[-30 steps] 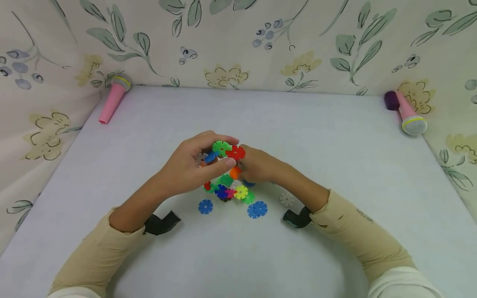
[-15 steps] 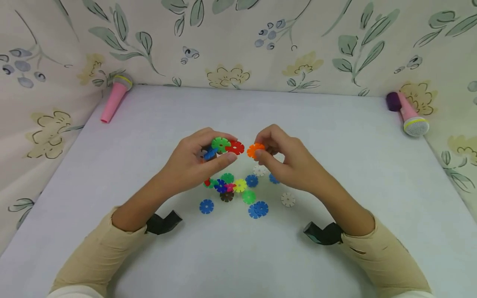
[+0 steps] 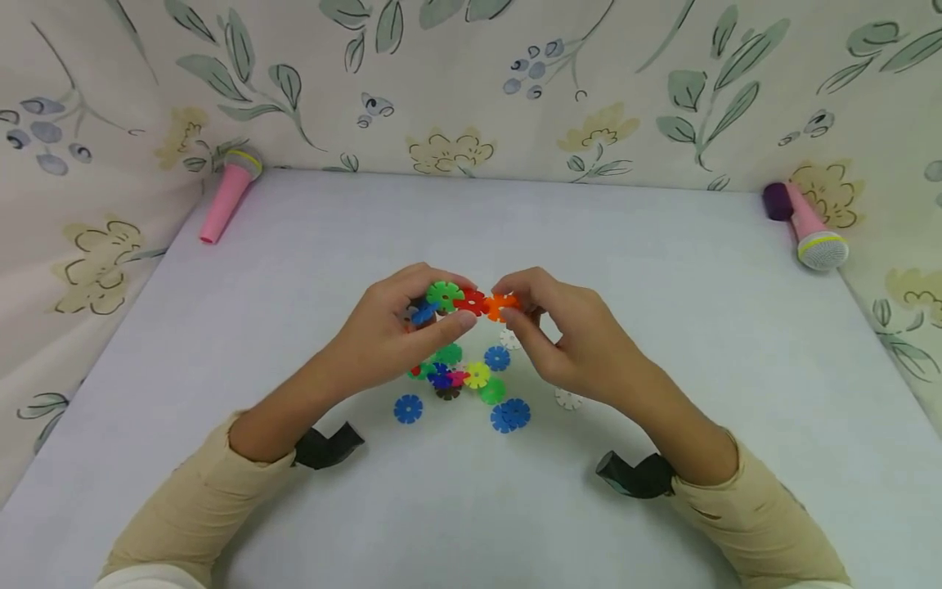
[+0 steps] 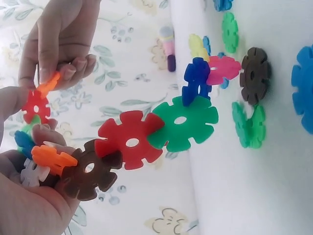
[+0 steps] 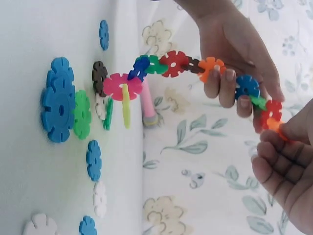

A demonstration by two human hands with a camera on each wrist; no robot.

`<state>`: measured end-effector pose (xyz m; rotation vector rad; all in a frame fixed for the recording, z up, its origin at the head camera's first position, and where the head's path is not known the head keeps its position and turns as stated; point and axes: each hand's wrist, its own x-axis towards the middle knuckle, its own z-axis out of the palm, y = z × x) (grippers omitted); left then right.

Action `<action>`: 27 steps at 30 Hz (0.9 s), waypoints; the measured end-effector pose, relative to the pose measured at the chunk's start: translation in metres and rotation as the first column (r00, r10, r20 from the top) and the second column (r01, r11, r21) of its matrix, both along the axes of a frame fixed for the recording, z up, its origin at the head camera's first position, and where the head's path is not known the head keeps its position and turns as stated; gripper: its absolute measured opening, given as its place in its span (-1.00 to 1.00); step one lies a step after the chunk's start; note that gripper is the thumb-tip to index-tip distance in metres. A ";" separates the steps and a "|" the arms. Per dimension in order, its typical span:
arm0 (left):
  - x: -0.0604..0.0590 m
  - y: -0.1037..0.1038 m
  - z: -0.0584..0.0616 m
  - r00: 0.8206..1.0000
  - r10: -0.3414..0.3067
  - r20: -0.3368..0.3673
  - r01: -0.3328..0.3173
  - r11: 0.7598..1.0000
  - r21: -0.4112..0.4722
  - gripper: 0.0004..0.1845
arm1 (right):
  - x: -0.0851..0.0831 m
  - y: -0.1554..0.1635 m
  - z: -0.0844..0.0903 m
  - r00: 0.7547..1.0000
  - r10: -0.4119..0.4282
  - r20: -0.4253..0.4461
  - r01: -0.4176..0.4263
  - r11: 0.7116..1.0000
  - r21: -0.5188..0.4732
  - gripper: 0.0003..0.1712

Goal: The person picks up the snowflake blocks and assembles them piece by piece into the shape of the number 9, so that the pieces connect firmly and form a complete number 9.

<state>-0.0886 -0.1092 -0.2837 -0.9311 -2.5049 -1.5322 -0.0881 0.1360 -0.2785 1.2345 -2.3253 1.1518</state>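
Note:
My left hand (image 3: 386, 331) grips a hanging chain of notched plastic snowflake discs, its thumb and fingers near a red disc (image 3: 471, 303) and a green disc (image 3: 445, 296). From that hand the chain runs down through a brown disc (image 4: 92, 169), a second red disc (image 4: 129, 152) and another green disc (image 4: 195, 122) to a dark blue, a pink and a yellow disc (image 3: 477, 375). Between thumb and fingers, my right hand (image 3: 589, 339) pinches an orange disc (image 3: 498, 308). Its edge meets the upper red disc; whether the slots interlock I cannot tell.
Loose discs lie on the white table below the hands, among them a blue disc (image 3: 408, 409), overlapping blue discs (image 3: 511, 415) and a white disc (image 3: 568, 399). Pink toy microphones stand off at the back left (image 3: 228, 196) and back right (image 3: 809, 225). A floral cloth (image 3: 471, 90) hangs behind.
My right hand has come up from the loose discs with the orange disc and moved left against the red disc at the chain's end. My left hand keeps its hold on the chain.

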 end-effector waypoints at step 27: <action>0.002 -0.010 0.017 0.997 0.071 0.012 -0.071 0.997 0.013 -0.60 | -0.029 0.009 -0.023 0.957 -0.012 0.290 -0.079 0.951 0.299 -0.59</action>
